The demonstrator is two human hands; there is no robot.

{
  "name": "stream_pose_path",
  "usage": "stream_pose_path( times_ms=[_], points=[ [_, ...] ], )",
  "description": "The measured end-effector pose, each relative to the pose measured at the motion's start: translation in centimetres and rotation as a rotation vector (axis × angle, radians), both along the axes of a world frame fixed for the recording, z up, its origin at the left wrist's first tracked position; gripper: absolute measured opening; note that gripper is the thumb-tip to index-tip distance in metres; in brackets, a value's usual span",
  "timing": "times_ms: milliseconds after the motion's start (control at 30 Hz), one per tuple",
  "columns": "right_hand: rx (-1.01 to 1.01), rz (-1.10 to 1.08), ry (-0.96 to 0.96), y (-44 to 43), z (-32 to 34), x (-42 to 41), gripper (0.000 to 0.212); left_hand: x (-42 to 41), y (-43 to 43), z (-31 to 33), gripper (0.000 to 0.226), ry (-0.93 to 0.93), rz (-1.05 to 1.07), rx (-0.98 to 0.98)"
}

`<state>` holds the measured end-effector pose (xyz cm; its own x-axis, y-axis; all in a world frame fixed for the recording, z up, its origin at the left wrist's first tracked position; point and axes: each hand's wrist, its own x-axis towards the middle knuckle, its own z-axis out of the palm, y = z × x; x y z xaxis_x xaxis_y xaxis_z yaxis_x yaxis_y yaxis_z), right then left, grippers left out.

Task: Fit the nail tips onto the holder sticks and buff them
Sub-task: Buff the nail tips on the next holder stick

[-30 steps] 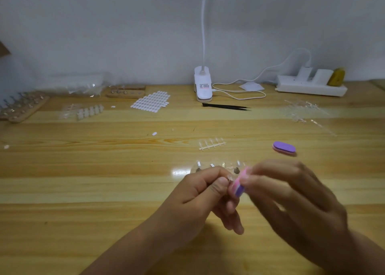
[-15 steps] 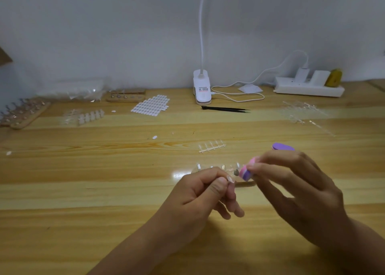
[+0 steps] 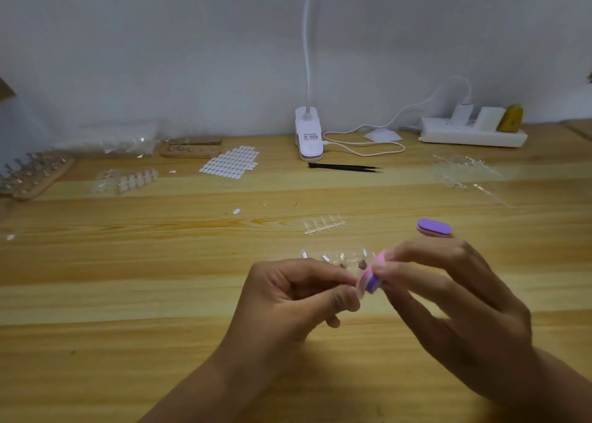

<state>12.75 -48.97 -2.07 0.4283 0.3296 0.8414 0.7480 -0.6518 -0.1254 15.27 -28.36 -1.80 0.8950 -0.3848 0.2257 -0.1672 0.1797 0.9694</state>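
Nearest the camera, over the wooden table [image 3: 128, 294], the left hand [image 3: 294, 297] had its fingers curled, thumb and forefinger pinching a small clear nail tip [image 3: 361, 289], barely visible. The right hand [image 3: 448, 304] pinched a pink-and-purple buffer block [image 3: 371, 275] touching that tip. Just behind lay clear holder sticks [image 3: 339, 259], then a strip of nail tips [image 3: 325, 224] and a second purple buffer [image 3: 434, 227]. Farther back were black tweezers [image 3: 344, 167], and a white clip lamp [image 3: 309, 137] stood by the wall.
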Motion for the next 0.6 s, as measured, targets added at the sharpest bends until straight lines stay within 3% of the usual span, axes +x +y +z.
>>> stream_pose_path(
  times_ms=[200,367,500,600],
  points=[
    [0.036,-0.019,-0.050,-0.5,0.7,0.1,0.021,-0.3,-0.4,0.5,0.013,0.102,-0.042,-0.080],
    [-0.105,0.011,-0.019,-0.8,-0.1,0.2,0.044,-0.4,-0.4,0.6,0.007,0.148,-0.131,-0.059],
    [-0.037,-0.029,0.007,-1.4,0.0,1.0,0.032,-0.2,-0.3,0.6,0.013,0.199,-0.131,-0.032],
    [-0.079,0.074,-0.001,-0.5,-0.7,0.3,0.038,-0.4,-0.4,0.6,0.018,0.194,-0.163,-0.018]
  ],
)
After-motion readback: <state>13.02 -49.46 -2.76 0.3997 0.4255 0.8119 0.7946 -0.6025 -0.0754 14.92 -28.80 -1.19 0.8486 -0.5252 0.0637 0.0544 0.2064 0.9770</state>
